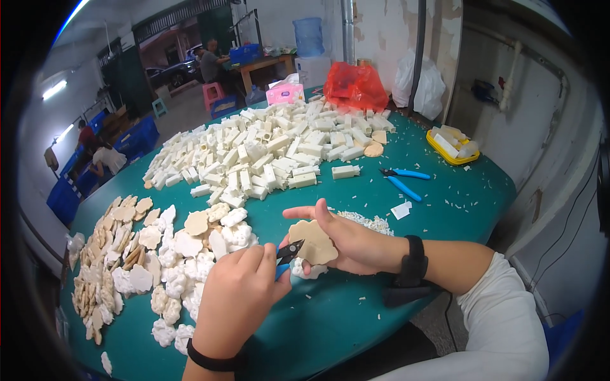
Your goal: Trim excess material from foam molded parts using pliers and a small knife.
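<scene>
My left hand [238, 295] is closed round a pair of blue-handled nippers [289, 254], their dark jaws touching or close to the edge of a flat beige piece. That beige piece [312, 241] has a wavy, cloud-like outline, and my right hand [356, 244] holds it with the thumb raised and a finger stretched out behind it. Just below, a white lumpy piece [309, 269] shows by the right hand; whether it is held or lies on the table I cannot tell. A second pair of blue-handled nippers [404, 180] lies spread on the table beyond my right hand.
On the green table [343, 324] a big heap of off-white hollow blocks [273, 146] lies ahead. To the left are piled beige and white wavy pieces [152, 238]. Small white trimmings [368, 222], a yellow tray [445, 150], a red bag [356, 86] and a pink tissue pack [286, 94] lie farther off.
</scene>
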A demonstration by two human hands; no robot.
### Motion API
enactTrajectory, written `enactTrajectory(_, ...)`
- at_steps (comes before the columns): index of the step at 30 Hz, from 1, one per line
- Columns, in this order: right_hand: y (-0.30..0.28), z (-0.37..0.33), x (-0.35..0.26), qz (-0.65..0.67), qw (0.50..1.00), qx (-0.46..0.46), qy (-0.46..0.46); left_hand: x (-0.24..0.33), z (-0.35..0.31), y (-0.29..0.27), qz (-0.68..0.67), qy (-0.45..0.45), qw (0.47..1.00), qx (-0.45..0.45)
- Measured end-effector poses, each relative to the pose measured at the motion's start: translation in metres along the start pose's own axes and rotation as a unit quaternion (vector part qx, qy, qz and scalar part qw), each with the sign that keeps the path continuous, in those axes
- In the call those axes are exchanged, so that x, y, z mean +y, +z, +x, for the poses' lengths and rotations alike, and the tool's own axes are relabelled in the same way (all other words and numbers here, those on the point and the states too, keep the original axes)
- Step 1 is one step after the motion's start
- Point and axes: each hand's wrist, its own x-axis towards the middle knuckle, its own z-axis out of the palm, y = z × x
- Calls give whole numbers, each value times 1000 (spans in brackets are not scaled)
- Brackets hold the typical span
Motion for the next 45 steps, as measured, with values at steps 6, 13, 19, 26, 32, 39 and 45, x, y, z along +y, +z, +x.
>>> enactTrajectory(6, 0, 0, 0, 1, 1000, 7, -8, 3, 3, 0, 6, 21, 1000, 2)
enactTrajectory(13, 1, 0, 1, -15, 1000, -1, -16, 0, 4, 3, 15, 44, 999, 19)
enactTrajectory(19, 2, 1, 1, -20, 1000, 4, -18, 2, 4, 2, 22, 42, 999, 9)
enactTrajectory(26, 2, 0, 1, -20, 1000, 3, -21, 3, 3, 2, 26, 51, 998, 14)
enactTrajectory(32, 0, 1, 2, -24, 999, -3, -22, 2, 2, 2, 25, 55, 998, 10)
enactTrajectory(39, 1, -2, -1, -20, 1000, -9, -20, 5, 1, 2, 8, 31, 999, 1)
enactTrajectory(45, 2, -2, -1, -21, 1000, 4, -9, 5, 2, 2, 4, 25, 1000, -8)
